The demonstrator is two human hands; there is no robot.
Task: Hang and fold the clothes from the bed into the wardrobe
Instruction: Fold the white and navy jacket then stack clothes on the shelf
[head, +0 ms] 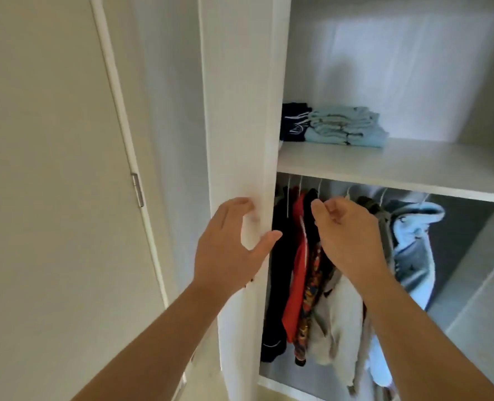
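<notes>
Folded clothes (pixel 344 127) on wardrobe shelf (pixel 413 166); left hand (pixel 234 244) spread, right hand (pixel 347 235) curled, empty.

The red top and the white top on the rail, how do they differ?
The red top hangs left of the right hand; the white top hangs below that hand, further right. The red top shows as a narrow strip squeezed between dark clothes, while the white top spreads wider and reaches lower. The red top looks smooth, the white one looks thicker. Both hang under the shelf.
</notes>
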